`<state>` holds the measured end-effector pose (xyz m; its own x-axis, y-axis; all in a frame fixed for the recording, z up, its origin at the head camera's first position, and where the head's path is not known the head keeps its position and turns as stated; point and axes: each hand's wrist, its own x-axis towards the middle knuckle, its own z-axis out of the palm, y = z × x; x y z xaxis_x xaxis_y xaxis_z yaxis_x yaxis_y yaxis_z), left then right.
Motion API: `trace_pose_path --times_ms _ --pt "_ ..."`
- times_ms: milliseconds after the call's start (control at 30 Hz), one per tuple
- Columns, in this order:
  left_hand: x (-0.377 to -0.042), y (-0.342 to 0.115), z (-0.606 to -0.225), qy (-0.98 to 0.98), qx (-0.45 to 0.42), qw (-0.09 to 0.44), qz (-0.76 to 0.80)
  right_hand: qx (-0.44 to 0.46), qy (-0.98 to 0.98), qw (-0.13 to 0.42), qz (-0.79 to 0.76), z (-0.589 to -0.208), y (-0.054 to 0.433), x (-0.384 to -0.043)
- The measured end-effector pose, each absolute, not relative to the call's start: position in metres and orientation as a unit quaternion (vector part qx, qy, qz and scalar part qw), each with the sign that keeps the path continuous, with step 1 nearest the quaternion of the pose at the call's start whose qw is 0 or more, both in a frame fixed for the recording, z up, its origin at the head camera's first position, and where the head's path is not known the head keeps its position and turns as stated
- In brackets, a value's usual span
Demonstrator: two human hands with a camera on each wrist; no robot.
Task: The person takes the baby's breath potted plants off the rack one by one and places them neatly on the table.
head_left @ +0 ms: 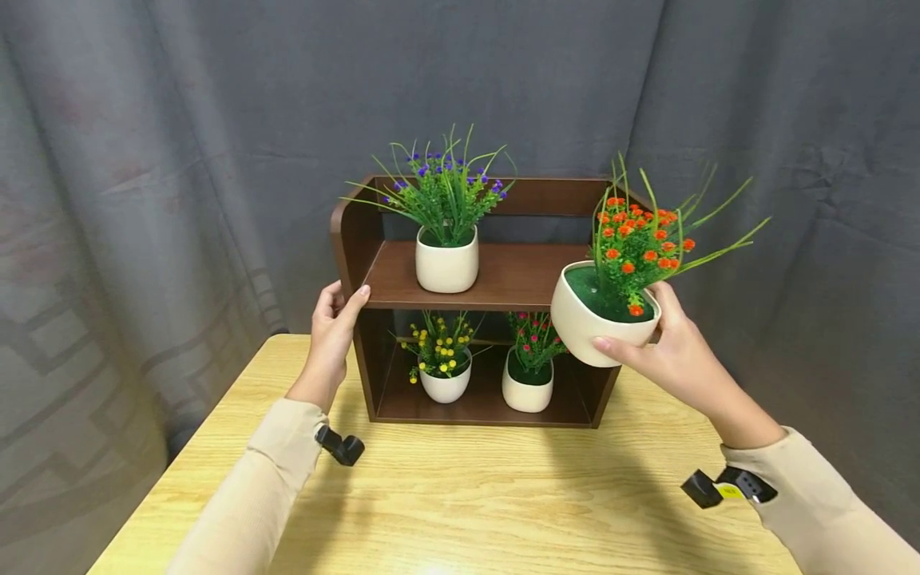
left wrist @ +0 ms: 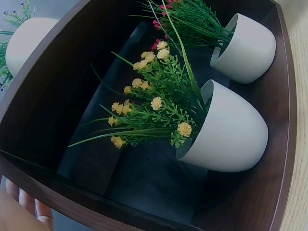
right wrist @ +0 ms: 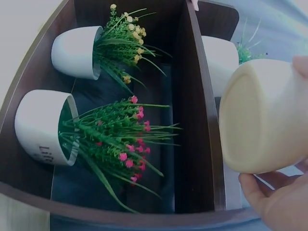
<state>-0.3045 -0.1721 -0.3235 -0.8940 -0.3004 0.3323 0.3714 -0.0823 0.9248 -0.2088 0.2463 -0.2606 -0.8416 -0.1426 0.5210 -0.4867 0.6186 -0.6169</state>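
Observation:
My right hand (head_left: 676,359) grips a cream pot (head_left: 596,323) of orange flowers (head_left: 640,231), tilted and raised in front of the right end of the upper shelf. In the right wrist view the pot's underside (right wrist: 243,118) shows. My left hand (head_left: 333,335) holds the left side panel of a dark brown two-tier shelf (head_left: 496,306), its thumb at the upper board's front edge. On the upper board stands a pot of purple flowers (head_left: 447,259). Below, a pot of yellow flowers (left wrist: 231,132) is next to a pot of pink-red flowers (right wrist: 45,125).
The shelf stands on a light wood table (head_left: 460,495). A grey curtain (head_left: 287,96) hangs behind and to the sides. Each wrist wears a black strap with a small camera, such as the left camera (head_left: 345,447).

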Motion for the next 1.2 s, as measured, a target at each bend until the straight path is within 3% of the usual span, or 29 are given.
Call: trace_pose_path --times_ms 1200 --pt "-0.302 -0.171 -0.321 -0.654 -0.009 0.21 -0.727 0.133 -0.903 0.218 0.345 -0.306 0.324 -0.173"
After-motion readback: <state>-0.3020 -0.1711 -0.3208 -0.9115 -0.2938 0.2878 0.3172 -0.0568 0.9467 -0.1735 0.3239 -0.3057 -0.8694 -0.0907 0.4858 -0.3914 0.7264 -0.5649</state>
